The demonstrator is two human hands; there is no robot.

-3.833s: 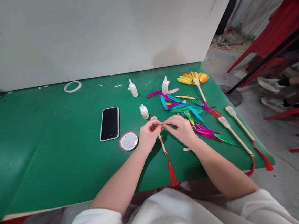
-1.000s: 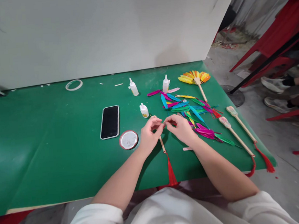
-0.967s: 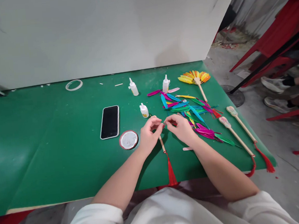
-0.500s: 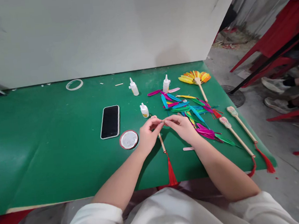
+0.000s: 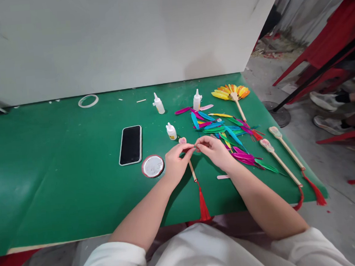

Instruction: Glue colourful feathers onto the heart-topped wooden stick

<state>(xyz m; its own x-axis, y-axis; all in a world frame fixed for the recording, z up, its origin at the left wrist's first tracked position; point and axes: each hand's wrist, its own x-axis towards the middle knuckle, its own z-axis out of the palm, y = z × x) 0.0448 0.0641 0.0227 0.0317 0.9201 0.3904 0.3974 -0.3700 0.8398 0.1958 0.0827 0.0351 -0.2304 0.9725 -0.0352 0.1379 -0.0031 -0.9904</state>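
My left hand [image 5: 178,159] and my right hand [image 5: 213,150] meet over the green table, thumbs and forefingers pinched together. Whatever lies between the fingertips is too small to make out; a hint of green shows there. Beneath my left hand lies a wooden fan handle [image 5: 193,171], its decorated head partly covered and a red tassel [image 5: 203,204] hanging from its lower end toward the table's front edge. Loose coloured feathers [image 5: 214,126] in blue, magenta, green and yellow are heaped beyond my right hand. A small glue bottle [image 5: 171,131] stands just past my left hand.
Two more glue bottles [image 5: 158,103] stand farther back. A phone [image 5: 130,145] and a round metal lid [image 5: 153,166] lie to the left, a tape ring [image 5: 88,101] behind. A finished-looking yellow feather fan [image 5: 238,103] and two tasselled handles [image 5: 286,167] lie right. Another person's shoes [image 5: 323,101] show beyond.
My fingertips have parted very slightly, the left hand shifting a little and uncovering more of the fan's head. Everything else stays where it was.
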